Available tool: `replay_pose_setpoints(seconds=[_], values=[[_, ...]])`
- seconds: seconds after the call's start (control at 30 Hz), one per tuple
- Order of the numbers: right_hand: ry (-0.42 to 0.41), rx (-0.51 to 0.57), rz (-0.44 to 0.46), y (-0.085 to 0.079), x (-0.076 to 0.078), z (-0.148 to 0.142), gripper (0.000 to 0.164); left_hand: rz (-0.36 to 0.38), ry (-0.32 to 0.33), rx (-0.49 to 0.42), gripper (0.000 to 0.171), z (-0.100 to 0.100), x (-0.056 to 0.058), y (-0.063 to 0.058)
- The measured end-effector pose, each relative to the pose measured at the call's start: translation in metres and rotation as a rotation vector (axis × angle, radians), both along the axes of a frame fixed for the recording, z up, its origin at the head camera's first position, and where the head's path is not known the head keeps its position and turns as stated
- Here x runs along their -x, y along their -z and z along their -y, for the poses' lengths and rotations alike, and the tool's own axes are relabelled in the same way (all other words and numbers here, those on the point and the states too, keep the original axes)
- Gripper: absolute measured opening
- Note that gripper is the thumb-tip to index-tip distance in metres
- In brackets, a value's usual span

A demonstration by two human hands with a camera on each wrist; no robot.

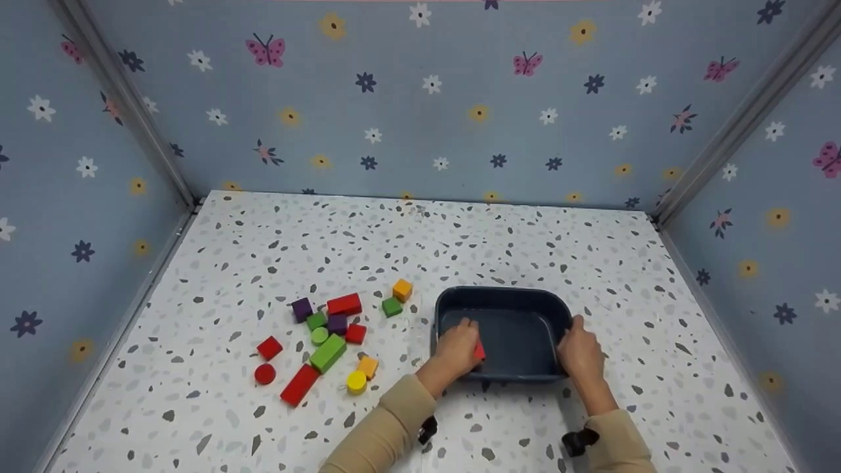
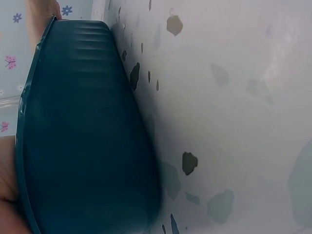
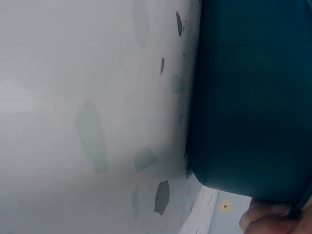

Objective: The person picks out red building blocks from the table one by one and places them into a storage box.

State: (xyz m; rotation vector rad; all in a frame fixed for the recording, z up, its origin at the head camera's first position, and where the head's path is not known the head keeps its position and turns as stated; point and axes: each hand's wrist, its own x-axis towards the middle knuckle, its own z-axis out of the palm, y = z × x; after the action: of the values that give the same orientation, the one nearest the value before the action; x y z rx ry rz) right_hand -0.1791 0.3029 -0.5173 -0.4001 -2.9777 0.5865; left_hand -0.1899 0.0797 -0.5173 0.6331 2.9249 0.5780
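Note:
A dark blue rectangular tub [image 1: 525, 328] sits on the speckled table in the head view. Inside its left end, my left hand [image 1: 458, 347] holds a red block [image 1: 479, 351], mostly covered by the fingers. My right hand [image 1: 581, 349] grips the tub's right rim, its fingers curled over the edge. In the left wrist view the tub's outer wall [image 2: 87, 126] fills the left side, and part of the left hand [image 2: 7, 192] shows at the rim. Fingers [image 3: 265, 222] of the right hand hold the rim in the right wrist view.
Left of the tub lie several loose blocks, among them a long red block [image 1: 300, 385], a green block [image 1: 328, 353], a purple cube [image 1: 302, 310], a yellow cylinder [image 1: 357, 382] and an orange cube [image 1: 402, 290]. Flowered panels [image 1: 420, 98] enclose the table's back and sides.

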Motion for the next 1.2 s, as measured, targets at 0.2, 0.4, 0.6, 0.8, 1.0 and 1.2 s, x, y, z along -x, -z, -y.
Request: replay_pose_setpoints(seconds=[0.2, 0.4, 0.6, 0.8, 1.0, 1.2], values=[[-0.001, 0.011, 0.015, -0.001, 0.000, -0.001, 0.026, 0.011, -0.006, 0.031, 0.055, -0.002, 0.000, -0.002], [-0.002, 0.005, 0.003, -0.001, 0.000, -0.001, 0.025, 0.024, -0.018, 0.070, 0.058, -0.004, 0.001, -0.004], [-0.023, -0.022, -0.048, 0.000, 0.000, -0.001, 0.025, -0.002, -0.014, 0.093, 0.061, -0.004, -0.001, -0.006], [-0.010, -0.014, -0.026, 0.000, -0.001, -0.001, 0.026, -0.013, -0.023, 0.063, 0.067, -0.004, -0.005, -0.013], [-0.017, -0.012, -0.031, 0.000, 0.000, -0.001, 0.023, -0.073, -0.045, 0.006, 0.058, -0.001, -0.010, -0.025], [-0.012, -0.009, -0.021, 0.000, 0.000, 0.000, 0.023, -0.152, -0.074, -0.087, 0.052, 0.004, -0.012, -0.028]])
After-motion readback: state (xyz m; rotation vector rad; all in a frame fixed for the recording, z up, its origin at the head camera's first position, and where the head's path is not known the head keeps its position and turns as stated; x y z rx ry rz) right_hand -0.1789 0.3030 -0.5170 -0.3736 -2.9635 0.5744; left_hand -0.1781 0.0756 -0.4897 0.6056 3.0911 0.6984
